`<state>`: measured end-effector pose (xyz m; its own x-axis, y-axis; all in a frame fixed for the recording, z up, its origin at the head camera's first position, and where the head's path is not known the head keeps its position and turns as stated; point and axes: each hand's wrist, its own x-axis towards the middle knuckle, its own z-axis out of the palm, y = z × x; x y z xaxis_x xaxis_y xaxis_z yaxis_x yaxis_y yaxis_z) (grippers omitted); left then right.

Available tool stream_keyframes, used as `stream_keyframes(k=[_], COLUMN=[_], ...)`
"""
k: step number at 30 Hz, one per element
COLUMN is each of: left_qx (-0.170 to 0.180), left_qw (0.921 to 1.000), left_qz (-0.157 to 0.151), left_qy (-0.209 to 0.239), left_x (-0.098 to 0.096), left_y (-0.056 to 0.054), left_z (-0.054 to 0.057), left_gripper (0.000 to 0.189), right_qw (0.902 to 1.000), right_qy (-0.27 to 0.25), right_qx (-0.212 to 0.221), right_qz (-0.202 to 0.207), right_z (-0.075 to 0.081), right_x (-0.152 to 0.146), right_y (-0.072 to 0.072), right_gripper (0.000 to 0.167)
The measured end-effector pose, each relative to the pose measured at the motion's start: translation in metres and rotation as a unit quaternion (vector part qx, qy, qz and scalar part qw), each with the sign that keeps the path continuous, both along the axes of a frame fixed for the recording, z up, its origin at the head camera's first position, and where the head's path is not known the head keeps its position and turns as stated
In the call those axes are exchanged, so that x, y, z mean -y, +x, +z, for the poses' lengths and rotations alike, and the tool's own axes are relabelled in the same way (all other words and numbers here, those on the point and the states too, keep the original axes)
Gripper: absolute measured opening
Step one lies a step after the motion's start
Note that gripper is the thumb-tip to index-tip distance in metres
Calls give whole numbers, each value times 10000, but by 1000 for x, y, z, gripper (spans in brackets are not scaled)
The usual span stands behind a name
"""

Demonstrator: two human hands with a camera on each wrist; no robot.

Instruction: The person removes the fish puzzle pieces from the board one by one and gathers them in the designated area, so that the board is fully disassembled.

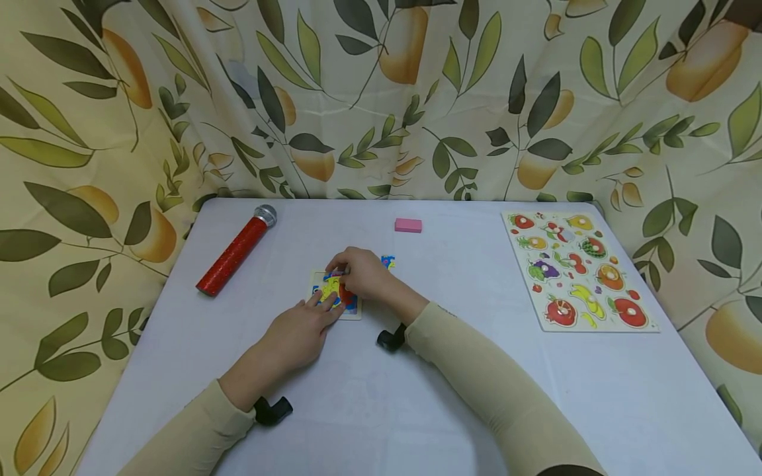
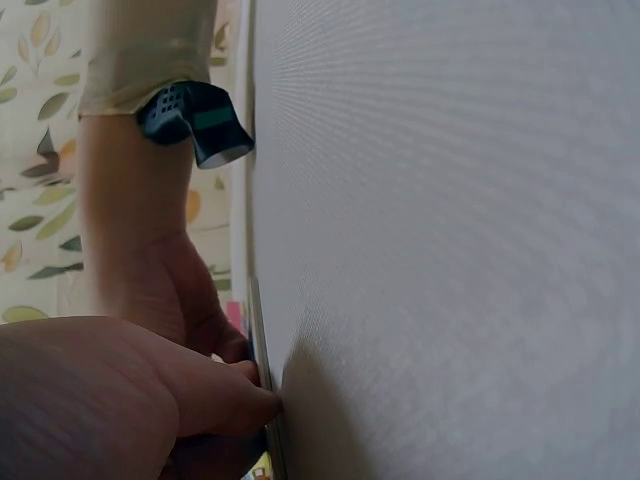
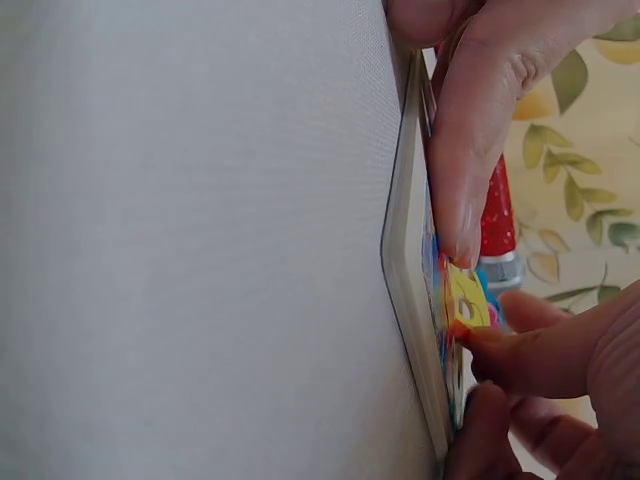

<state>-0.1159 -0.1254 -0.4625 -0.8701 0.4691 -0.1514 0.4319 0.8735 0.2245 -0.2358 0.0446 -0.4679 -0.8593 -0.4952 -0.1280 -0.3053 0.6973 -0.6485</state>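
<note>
A small jigsaw puzzle board (image 1: 353,316) with a pale border and yellow, red and blue artwork lies at the table's middle. Straight fingers of my left hand (image 1: 300,334) press on its near left part, and the thumb (image 2: 255,405) rests at the board's edge. Over the board's far right side, my right hand (image 1: 364,272) pinches a colourful puzzle piece between thumb and fingers, mostly hidden by them. A yellow piece (image 3: 467,292) rises slightly from the board beside those fingertips. Another blue piece (image 1: 388,262) lies on the table just beyond the right hand.
A red glittery microphone (image 1: 233,254) lies at the left. A pink block (image 1: 407,225) sits at the back. Toward the right lies a fruit-picture board (image 1: 586,271). White cloth covers the table (image 1: 464,264), and a leaf-patterned curtain (image 1: 381,119) hangs behind.
</note>
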Motion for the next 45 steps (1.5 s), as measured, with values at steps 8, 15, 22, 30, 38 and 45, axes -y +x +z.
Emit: stream_keyframes(k=[8, 15, 22, 30, 38, 45], left_qx=[36, 79, 211, 273, 83, 60], left_qw=[10000, 9999, 9995, 9991, 9998, 9998], left_qz=[36, 71, 214, 275, 173, 179], left_qy=[-59, -64, -126, -144, -6, 42], left_x=[0, 0, -2, -3, -1, -1], left_y=[0, -1, -1, -1, 0, 1], left_z=[1, 1, 0, -2, -3, -2], left_gripper=[48, 48, 50, 50, 48, 47], right_qw=[9991, 9917, 9697, 9687, 9711, 9700], right_qy=[-372, -1098, -1732, -1502, -1107, -753], right_qx=[-101, 335, 1384, 1470, 1363, 1506], right_qz=[-170, -577, -1029, -1322, -1618, -1751], right_z=[4, 4, 9, 23, 28, 27], right_x=[-2, -5, -22, -66, -114, -141], right_y=[2, 0, -12, -24, -32, -38], right_gripper=[26, 20, 19, 20, 24, 25])
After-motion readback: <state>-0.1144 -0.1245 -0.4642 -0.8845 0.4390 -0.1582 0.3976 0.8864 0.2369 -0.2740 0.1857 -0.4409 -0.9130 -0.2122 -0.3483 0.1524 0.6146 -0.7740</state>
